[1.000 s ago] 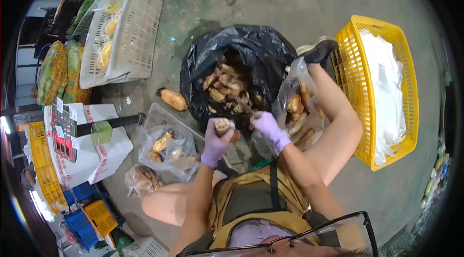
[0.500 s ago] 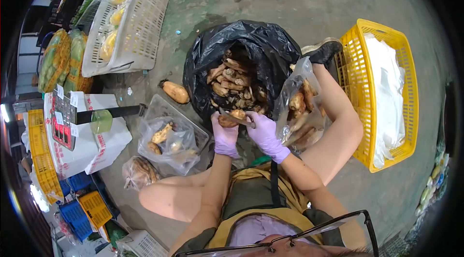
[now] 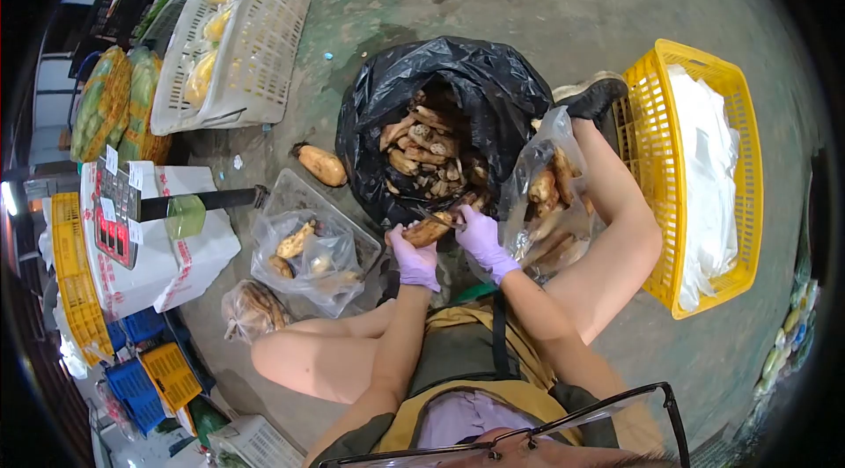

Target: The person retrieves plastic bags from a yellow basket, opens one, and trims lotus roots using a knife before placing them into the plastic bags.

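My left hand (image 3: 415,258), in a lilac glove, is closed around a brownish lotus root (image 3: 429,230) at the near rim of the black plastic bag (image 3: 365,98). Gloved the same way, my right hand (image 3: 484,246) grips a knife (image 3: 451,220), its blade lying by the root's upper side. Whether the edge touches the root is hard to tell. Inside the bag are several lotus root pieces (image 3: 431,142), soiled and cut. A clear bag of lotus roots (image 3: 550,191) stands right of my right hand. Left of my left hand, another clear bag (image 3: 321,265) with pieces rests on a plastic tray (image 3: 365,235).
One lotus root (image 3: 321,166) lies on the floor left of the black bag. A yellow crate (image 3: 656,195) with white plastic stands at right. At left are a digital scale (image 3: 119,208), a white crate (image 3: 260,45) and a small tied bag (image 3: 253,311).
The lotus root in my left hand now shows longer and tilts up to the right. Both hands have shifted slightly, and the knife sits at a different angle.
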Available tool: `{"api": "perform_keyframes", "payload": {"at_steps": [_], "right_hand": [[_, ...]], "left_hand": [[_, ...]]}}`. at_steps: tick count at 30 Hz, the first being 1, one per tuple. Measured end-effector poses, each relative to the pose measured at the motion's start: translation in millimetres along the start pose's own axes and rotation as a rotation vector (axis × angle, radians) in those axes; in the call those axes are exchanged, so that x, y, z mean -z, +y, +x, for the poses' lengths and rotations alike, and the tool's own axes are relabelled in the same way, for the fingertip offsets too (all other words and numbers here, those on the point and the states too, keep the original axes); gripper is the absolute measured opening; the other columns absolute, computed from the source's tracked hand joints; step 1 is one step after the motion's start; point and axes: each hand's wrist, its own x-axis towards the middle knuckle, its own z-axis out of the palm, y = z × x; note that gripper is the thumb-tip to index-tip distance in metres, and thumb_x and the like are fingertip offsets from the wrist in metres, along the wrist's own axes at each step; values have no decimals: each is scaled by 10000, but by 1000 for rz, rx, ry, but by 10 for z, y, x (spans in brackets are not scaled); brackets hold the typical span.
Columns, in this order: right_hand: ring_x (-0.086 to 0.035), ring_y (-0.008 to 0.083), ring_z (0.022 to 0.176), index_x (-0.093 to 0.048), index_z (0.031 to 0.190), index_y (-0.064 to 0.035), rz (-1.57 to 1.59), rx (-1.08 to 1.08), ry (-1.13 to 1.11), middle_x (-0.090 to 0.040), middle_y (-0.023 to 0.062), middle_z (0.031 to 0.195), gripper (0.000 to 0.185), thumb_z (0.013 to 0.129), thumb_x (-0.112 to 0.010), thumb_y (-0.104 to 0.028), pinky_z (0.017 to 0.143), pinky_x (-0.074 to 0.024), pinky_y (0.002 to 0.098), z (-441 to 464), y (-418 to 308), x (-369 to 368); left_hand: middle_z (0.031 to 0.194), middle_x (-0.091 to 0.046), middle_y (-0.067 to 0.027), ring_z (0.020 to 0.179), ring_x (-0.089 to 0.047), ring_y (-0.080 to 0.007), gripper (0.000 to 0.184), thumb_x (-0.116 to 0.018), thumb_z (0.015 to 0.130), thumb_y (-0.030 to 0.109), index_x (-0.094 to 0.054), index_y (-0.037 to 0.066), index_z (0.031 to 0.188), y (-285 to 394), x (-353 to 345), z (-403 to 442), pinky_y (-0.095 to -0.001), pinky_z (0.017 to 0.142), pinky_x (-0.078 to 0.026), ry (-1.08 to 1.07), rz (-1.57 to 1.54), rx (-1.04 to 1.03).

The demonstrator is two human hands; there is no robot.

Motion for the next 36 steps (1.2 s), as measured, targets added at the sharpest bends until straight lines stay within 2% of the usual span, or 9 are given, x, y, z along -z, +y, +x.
{"api": "perform_keyframes", "payload": {"at_steps": [8,14,19,22,25,29,31,35,36], "right_hand": [[-608,371,619,-572,904,-121,-104,-88,-144,-619,173,666,159,781,-565,-221,571,-483,469,-193,164,-349],[-610,375,884,-614,1001,-54,-12,-462,-319,-635,231,900,300,790,-566,-262,775,-482,444,47,419,-210],[-619,352,884,-652,927,-50,257,-566,-331,-649,202,899,293,757,-610,-285,784,-482,402,103,555,-216],[-628,335,840,-654,913,-55,349,-576,-337,-657,183,864,290,755,-623,-296,764,-480,382,147,453,-46],[-633,320,815,-652,908,-58,336,-551,-338,-659,169,843,278,766,-622,-295,748,-479,372,288,274,89],[-639,275,773,-647,889,-47,378,-550,-337,-664,151,817,265,784,-627,-289,726,-476,345,389,214,116],[-629,242,742,-643,876,-35,482,-606,-344,-662,135,794,258,790,-632,-278,711,-472,328,361,231,111],[-544,119,648,-633,845,-22,665,-641,-330,-630,79,709,197,799,-642,-213,644,-448,266,351,122,341],[-529,103,637,-633,847,-22,693,-630,-323,-625,71,696,186,801,-641,-202,628,-441,257,369,54,447]], "left_hand": [[750,-548,-31,747,-560,-196,171,-561,827,260,-478,111,806,-62,304,161,-393,759,-476,179,-85,-70],[742,-557,-64,735,-557,-179,149,-460,901,217,-501,81,856,1264,-390,-55,-322,716,-474,-293,341,-552],[1122,-574,-131,1013,-560,-256,387,-640,771,104,-486,-6,1109,2646,484,1326,-361,926,-420,246,725,-991],[1296,-465,-202,1199,-441,-294,541,-647,764,153,-450,-50,1225,2960,777,1279,-350,1028,-320,537,1555,-858],[1241,-499,-223,1158,-472,-315,553,-641,763,165,-456,-49,1239,2515,664,1243,-369,1002,-352,376,1571,-1455],[980,-626,-127,922,-596,-252,286,-591,804,76,-597,59,1090,1246,-172,929,-327,837,-463,-548,1531,-1512],[990,-624,-137,903,-609,-265,294,-596,829,144,-583,46,1106,653,-273,1222,-341,819,-476,-527,1771,-983],[1133,-538,-240,1001,-552,-380,498,-614,771,206,-465,-23,1188,43,-355,2314,-420,873,-447,-78,1975,-1143],[1155,-528,-238,1012,-557,-377,546,-633,758,213,-435,-24,1207,69,-438,2546,-417,870,-461,-25,2003,-825]]}}
